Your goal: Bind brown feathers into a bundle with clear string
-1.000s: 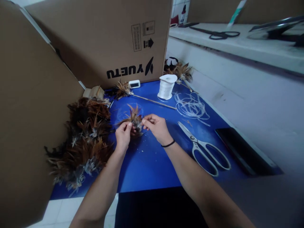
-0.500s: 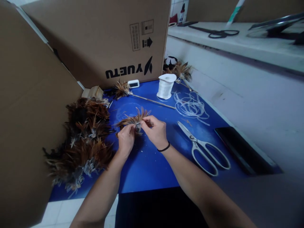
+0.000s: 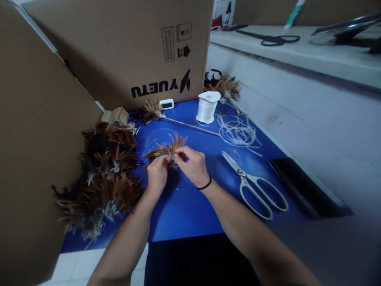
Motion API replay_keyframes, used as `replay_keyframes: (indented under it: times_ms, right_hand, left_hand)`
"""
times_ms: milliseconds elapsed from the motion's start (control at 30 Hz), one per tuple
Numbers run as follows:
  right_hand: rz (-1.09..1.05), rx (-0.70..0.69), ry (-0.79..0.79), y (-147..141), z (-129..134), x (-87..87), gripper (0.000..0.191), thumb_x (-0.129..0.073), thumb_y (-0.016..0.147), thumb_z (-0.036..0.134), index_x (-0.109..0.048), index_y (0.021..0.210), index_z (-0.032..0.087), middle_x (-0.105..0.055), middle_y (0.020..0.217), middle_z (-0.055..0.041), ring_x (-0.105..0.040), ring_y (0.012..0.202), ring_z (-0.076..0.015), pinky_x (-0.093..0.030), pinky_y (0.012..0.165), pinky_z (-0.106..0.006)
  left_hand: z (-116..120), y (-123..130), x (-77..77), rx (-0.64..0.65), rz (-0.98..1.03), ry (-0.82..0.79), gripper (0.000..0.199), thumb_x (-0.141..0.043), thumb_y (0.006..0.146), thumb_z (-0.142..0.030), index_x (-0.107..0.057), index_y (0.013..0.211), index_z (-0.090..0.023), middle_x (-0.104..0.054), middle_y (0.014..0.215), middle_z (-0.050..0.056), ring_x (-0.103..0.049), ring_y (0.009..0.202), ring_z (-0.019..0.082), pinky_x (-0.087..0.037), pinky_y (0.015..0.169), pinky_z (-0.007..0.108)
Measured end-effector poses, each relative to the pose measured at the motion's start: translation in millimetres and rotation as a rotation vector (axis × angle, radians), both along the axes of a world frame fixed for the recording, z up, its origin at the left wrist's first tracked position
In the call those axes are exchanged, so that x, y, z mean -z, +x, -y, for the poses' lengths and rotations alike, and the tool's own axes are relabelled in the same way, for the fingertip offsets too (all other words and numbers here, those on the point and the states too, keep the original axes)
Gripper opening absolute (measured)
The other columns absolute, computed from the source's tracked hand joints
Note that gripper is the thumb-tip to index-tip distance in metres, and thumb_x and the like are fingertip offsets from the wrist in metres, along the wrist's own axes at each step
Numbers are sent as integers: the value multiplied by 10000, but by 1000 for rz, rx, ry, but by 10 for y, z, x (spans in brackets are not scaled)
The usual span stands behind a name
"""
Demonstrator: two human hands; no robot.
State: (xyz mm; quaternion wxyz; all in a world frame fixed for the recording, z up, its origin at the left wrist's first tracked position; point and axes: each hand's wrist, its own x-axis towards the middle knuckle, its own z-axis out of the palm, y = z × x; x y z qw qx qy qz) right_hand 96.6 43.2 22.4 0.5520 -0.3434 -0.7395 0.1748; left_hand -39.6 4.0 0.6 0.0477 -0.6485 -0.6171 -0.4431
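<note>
A small bundle of brown feathers (image 3: 166,150) fans out away from me above the blue table. Both hands meet at its pale base. My left hand (image 3: 157,173) pinches the base from the left, fingers closed. From the right, my right hand (image 3: 193,163), with a black band at the wrist, pinches at the same spot with thumb and fingertips. What lies exactly between the fingertips is too small to tell. Large scissors (image 3: 254,184) with white handles lie to the right of my right hand. Left of my hands is a big pile of brown and black feather bundles (image 3: 110,186).
Behind my hands lies a stick with feathers tied at one end (image 3: 190,126). A white spool of ribbon (image 3: 207,108) stands near loose clear strips (image 3: 239,131). A dark phone-like slab (image 3: 306,188) is at the right edge. Cardboard walls (image 3: 119,47) enclose the back and left.
My right hand has shifted slightly left at the base of the feather bundle. The left hand stays pinched there. The whole view has tilted very slightly.
</note>
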Motion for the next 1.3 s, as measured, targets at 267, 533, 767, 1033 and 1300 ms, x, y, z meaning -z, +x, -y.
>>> replay_keyframes:
  times_ms: [267,533,767,1033,1300]
  right_hand:
    - [19,-3,12,6,-5,-14,111,-544,749,129,-630,779,192,-677,729,-7,-611,637,-116,-487,671,-223]
    - [32,-37,-62,6,10,-29,123,-529,762,151,-640,774,199,-684,742,-15,-626,686,-126,-482,711,-234]
    - [-125,-92,-345,-12,-2,-38,61,-559,731,209,-615,737,186,-650,669,6,-604,590,-108,-493,616,-222]
    - [-492,-145,-691,11,-108,-27,78,-563,686,241,-563,725,173,-610,599,20,-588,492,-117,-407,366,-177]
    - [-390,-335,-856,-20,-64,-47,244,-668,617,257,-609,825,142,-614,638,10,-556,533,-97,-447,444,-194]
  left_hand:
    - [-13,-15,32,38,-2,47,148,-542,836,-198,-677,871,-149,-715,805,64,-664,714,151,-509,674,250]
    - [-3,-8,29,47,48,24,160,-538,834,-202,-684,879,-157,-716,825,67,-663,734,158,-506,696,268]
    - [23,18,-60,53,178,-62,173,-557,818,-258,-695,850,-158,-711,797,67,-656,704,157,-501,693,263]
    - [0,26,-69,145,835,-263,253,-608,762,-384,-661,813,-142,-645,638,14,-599,507,129,-516,530,262]
    - [-24,13,-87,323,1154,-268,236,-658,735,-360,-591,761,-135,-578,592,-19,-526,475,79,-450,482,210]
